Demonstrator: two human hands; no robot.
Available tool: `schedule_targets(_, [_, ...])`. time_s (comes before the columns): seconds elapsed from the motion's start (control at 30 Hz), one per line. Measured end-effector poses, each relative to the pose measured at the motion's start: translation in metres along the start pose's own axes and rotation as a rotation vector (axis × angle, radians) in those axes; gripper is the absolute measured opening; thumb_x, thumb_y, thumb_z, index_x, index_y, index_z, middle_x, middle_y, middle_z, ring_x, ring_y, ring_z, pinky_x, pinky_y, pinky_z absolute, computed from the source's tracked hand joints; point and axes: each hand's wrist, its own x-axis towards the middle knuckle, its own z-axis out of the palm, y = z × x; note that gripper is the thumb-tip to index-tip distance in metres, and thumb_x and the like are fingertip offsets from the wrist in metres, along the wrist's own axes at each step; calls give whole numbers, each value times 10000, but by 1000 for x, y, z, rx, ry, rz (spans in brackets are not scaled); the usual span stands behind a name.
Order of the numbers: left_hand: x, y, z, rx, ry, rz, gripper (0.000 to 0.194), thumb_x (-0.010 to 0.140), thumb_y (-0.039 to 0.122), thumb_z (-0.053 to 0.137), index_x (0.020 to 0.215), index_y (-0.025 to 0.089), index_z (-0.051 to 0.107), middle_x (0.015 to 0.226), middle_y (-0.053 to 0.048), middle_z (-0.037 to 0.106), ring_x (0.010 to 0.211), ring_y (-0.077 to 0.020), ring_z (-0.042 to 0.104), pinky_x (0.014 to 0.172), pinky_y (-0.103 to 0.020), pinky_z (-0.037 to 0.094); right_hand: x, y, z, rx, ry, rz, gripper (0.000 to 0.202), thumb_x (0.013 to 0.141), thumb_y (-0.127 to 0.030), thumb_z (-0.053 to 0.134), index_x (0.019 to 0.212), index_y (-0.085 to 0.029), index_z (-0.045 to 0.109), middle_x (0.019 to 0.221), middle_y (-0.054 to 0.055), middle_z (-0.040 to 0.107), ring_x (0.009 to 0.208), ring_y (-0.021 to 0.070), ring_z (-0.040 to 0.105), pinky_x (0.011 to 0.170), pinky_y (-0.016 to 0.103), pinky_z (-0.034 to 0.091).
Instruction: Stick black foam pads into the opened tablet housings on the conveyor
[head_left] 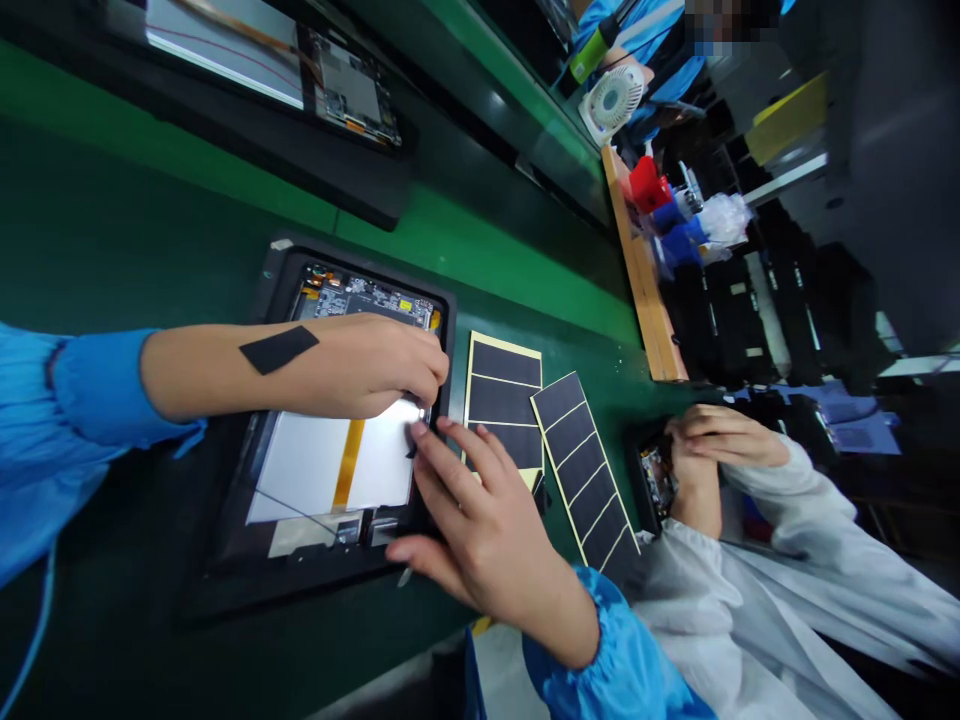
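Observation:
An opened tablet lies in a black tray, showing its circuit board and a silver battery with an amber tape strip. My left hand reaches across it, fingers curled and pinched at the battery's right edge; whatever lies between them is hidden. A black adhesive patch is stuck on my left forearm. My right hand rests along the tablet's right side with fingers spread, fingertips close to the left ones. Beside the tray lie two sheets of black adhesive pads.
Another opened tablet sits in a black tray on the raised line above. To the right, a co-worker's hands work over another device. A small white fan, a wooden edge and a red container stand further back.

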Motion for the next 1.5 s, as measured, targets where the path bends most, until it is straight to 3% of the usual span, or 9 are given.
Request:
schedule_targets(0.17, [1,6,-7,39,-32,14,447,768,-44,363,864,178,739,944,-63,745,916,-209,648,841,-293,497,-12,-6,7,204,246,143,391,1070,-381,513,1324,-119,652,1318,214,662,1276,304,608,1034,510,573])
schedule_targets(0.33, [-2,5,-7,31,-43,-7,414,799,-26,379,860,190,728,951,-63,744,935,-214,651,847,-296,504,-5,-8,19,151,174,200,422,1033,-420,586,1341,-147,679,1398,218,607,1306,338,552,1059,556,552])
schedule_targets(0.53, [-2,4,-7,40,-44,1,418,828,-20,364,842,186,728,945,-67,744,923,-209,654,835,-290,505,0,-13,31,216,359,227,194,971,-193,675,1134,-132,761,1256,181,715,1199,295,604,1008,489,588])
schedule_targets(0.8, [-1,4,-7,11,-56,-29,408,857,20,372,863,197,740,972,-64,752,942,-208,656,848,-289,506,-7,-15,32,311,353,334,244,1025,-267,583,1188,-180,741,1375,163,663,1390,301,543,1149,522,496])
schedule_targets(0.93, [-1,2,-7,-5,-54,-28,413,898,47,369,894,202,752,983,-66,753,945,-211,656,852,-292,507,-3,-18,34,151,208,302,538,1016,-436,599,1416,-76,597,1579,244,477,1558,397,299,1196,617,409])
schedule_targets(1.07, [-1,3,-7,10,-24,17,396,922,48,378,886,188,747,959,-63,748,922,-200,659,843,-278,505,-4,-22,24,62,100,204,542,1011,-488,597,1376,-88,626,1563,229,514,1560,423,292,1201,660,363])
schedule_targets(1.2, [-2,4,-6,4,-27,15,382,930,51,390,887,188,744,939,-60,740,901,-193,655,828,-267,503,-4,-22,20,120,174,265,503,1027,-501,559,1367,-142,650,1594,190,496,1569,400,294,1211,657,343])
schedule_targets(1.33, [0,0,-6,-12,-29,-1,381,936,79,397,886,202,754,942,-56,747,899,-194,661,820,-274,512,-8,-23,27,229,111,335,609,1010,-557,567,1461,-148,595,1671,196,370,1594,454,191,1180,741,323])
schedule_targets(1.5, [-18,15,-15,52,15,-160,406,982,217,369,1009,235,773,1082,-54,776,1068,-214,697,1000,-347,530,-25,-20,38,543,352,582,438,1065,-402,514,1484,-293,583,1650,74,444,1577,284,329,1260,557,346])
